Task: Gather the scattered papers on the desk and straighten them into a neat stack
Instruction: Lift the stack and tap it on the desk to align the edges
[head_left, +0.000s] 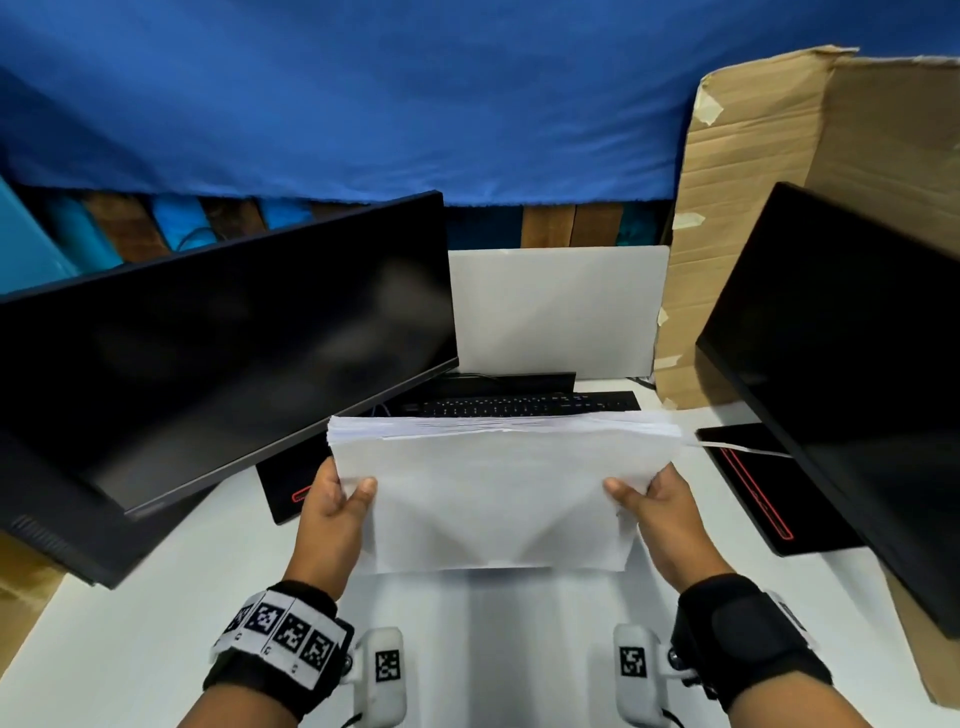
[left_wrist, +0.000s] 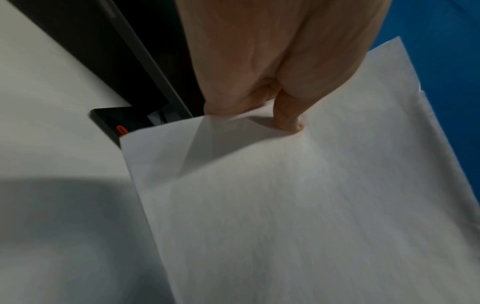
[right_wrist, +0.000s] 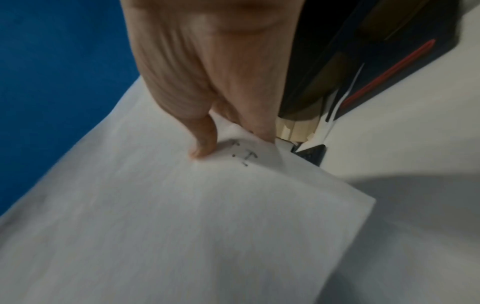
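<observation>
Desk (head_left: 156, 623), white, is carrying two dark monitors, a keyboard (head_left: 524, 402), cardboard (head_left: 753, 234); blue cloth (head_left: 415, 104) is hanging behind. Left hand (head_left: 332, 514) and right hand (head_left: 660, 514) are pinching the paper stack (head_left: 498, 493).

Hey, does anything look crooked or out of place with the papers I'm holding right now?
Yes. The paper stack, gripped by your left hand and right hand, has uneven top edges, and one sheet sticks out sideways past its right edge.

Blue cloth (head_left: 363, 93) behind white desk (head_left: 130, 597); two dark monitors (head_left: 223, 332); cardboard (head_left: 753, 208) right.
</observation>
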